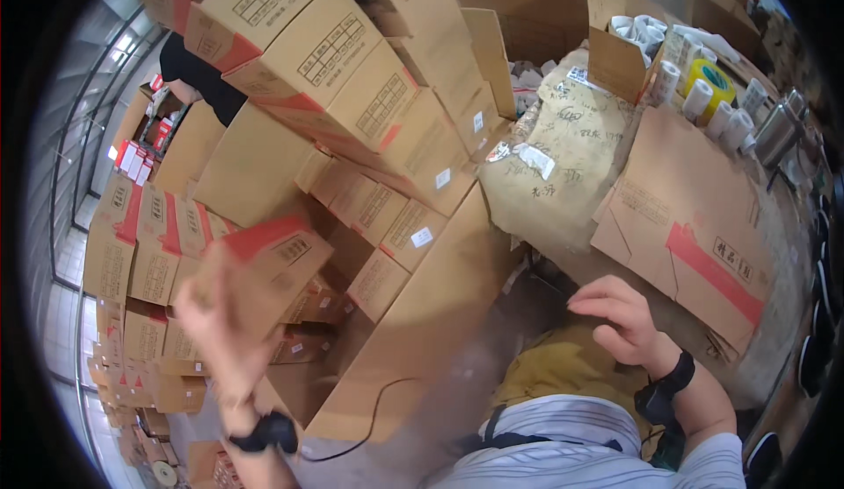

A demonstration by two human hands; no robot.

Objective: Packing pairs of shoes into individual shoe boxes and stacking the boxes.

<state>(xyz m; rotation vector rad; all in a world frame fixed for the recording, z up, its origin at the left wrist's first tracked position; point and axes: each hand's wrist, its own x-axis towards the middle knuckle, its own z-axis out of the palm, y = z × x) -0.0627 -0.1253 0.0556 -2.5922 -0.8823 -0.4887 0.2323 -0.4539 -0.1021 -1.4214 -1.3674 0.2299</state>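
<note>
The left hand (pixel 220 322), blurred, is raised in front of a small cardboard carton with a red corner (pixel 268 260); its fingers look spread, but whether they touch or hold the carton cannot be told. The right hand (pixel 615 318) hovers over a flattened cardboard sheet with a red stripe (pixel 694 225), fingers loosely curled and holding nothing. Closed cartons are stacked high (pixel 343 76) ahead and to the left. An open box (pixel 629 50) at upper right holds white rolls, with a yellow tape roll (pixel 712 78) just beside it. A tan sack (pixel 563 155) leans between the stack and the sheet.
</note>
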